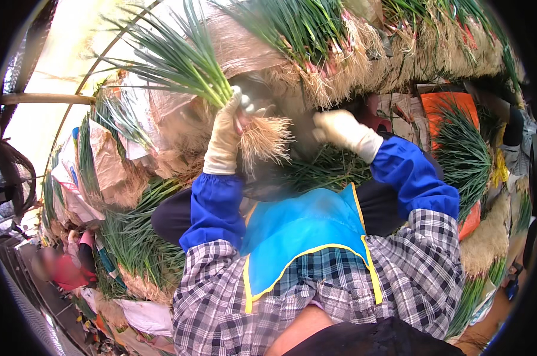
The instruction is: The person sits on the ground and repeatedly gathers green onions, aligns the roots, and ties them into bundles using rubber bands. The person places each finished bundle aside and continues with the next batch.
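Note:
My left hand point(226, 133), in a pale work glove, is closed around a bunch of green onions point(208, 82). Their long green leaves fan out to the upper left, and their pale, stringy roots point(266, 138) hang out to the right of the glove. To the right, my right hand point(339, 129), gloved the same way, is raised with its fingers curled and slightly blurred; whether anything is between them cannot be told. Above it, more green onions point(313, 40) lie in a pile with pinkish bulbs and roots towards me. Loose green leaves point(330, 169) lie below, between my knees.
Rooted bunches lie on the left point(139, 240) and right point(460, 155), with an orange sheet point(451, 113) behind the latter. Wrapped bundles point(110, 155) stand at the left. A person in red point(68, 267) sits at the lower left; another person's sleeve point(517, 129) shows at the far right.

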Demonstrator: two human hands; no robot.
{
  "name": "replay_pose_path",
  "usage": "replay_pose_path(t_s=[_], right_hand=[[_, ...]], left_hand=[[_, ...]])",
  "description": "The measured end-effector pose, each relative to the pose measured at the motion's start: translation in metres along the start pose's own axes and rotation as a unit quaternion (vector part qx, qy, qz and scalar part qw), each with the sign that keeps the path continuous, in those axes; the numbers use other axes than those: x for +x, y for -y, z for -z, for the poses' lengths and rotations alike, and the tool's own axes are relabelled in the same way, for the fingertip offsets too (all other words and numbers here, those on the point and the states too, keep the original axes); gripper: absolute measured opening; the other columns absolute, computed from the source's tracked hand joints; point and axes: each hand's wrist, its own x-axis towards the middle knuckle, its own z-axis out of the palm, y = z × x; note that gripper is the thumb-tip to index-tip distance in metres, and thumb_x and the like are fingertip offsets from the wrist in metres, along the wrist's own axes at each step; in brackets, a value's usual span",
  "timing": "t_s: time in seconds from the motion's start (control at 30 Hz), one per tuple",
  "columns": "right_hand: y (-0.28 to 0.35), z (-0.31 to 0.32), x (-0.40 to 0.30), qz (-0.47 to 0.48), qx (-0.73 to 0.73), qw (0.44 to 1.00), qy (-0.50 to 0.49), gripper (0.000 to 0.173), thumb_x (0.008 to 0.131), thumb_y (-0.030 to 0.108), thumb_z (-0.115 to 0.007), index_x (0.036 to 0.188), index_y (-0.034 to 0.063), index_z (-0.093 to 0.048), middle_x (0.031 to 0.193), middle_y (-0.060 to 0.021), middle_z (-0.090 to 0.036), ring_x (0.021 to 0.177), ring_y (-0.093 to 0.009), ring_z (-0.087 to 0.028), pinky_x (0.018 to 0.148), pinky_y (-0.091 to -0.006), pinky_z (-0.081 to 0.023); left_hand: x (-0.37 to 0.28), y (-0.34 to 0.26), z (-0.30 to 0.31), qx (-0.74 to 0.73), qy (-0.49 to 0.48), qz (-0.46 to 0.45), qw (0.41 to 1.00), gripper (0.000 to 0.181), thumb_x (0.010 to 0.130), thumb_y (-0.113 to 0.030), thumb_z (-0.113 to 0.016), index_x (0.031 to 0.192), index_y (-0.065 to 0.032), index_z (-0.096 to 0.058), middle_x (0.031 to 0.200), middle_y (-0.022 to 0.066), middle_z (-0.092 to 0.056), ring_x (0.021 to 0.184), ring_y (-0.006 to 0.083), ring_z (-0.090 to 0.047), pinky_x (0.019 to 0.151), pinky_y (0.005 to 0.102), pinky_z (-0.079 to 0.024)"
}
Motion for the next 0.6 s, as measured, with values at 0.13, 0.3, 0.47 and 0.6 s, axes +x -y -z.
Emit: replay_pose_path(t_s=[0.13,0.3,0.47,0.6], right_hand=[[-0.016,0.055,0.083,-0.127,0.042,0.951,-0.279,0.032,0.080,0.031,-0.055,0.102,0.0079,-0.055,0.080,-0.0122,-0.062,0.074,-0.030,-0.060,0.066,-0.0383,-0.047],[-0.032,0.058,0.097,-0.057,0.417,0.884,-0.205,0.015,0.081,0.019,-0.053,0.089,0.0067,-0.059,0.080,-0.0081,-0.062,0.078,-0.020,-0.060,0.069,-0.0331,-0.047],[-0.087,0.121,0.021,0.105,0.285,0.831,-0.466,0.011,0.080,0.008,-0.057,0.089,0.0095,-0.061,0.084,-0.0034,-0.060,0.075,-0.015,-0.058,0.067,-0.0247,-0.049],[-0.234,0.224,-0.047,-0.090,0.143,0.878,-0.448,0.026,0.089,0.027,-0.047,0.106,0.0101,-0.055,0.089,-0.0067,-0.060,0.073,-0.013,-0.058,0.059,-0.0264,-0.049]], left_hand=[[0.018,0.020,-0.003,-0.047,-0.016,0.042,0.998,0.021,0.085,-0.018,-0.056,0.101,-0.0071,-0.051,0.072,-0.0002,-0.047,0.064,0.0126,-0.047,0.067,0.0337,-0.046],[0.011,0.026,0.019,-0.005,-0.075,0.027,0.997,0.015,0.085,-0.016,-0.056,0.098,-0.0092,-0.054,0.082,0.0036,-0.059,0.067,0.0148,-0.056,0.064,0.0330,-0.050],[-0.002,0.022,0.000,-0.010,-0.089,0.054,0.995,0.019,0.085,-0.018,-0.055,0.102,-0.0082,-0.054,0.093,0.0073,-0.062,0.083,0.0202,-0.061,0.076,0.0460,-0.049],[0.003,0.021,-0.004,-0.009,-0.054,0.045,0.998,0.027,0.086,-0.018,-0.055,0.110,-0.0090,-0.048,0.078,0.0017,-0.055,0.065,0.0142,-0.053,0.073,0.0418,-0.049]])
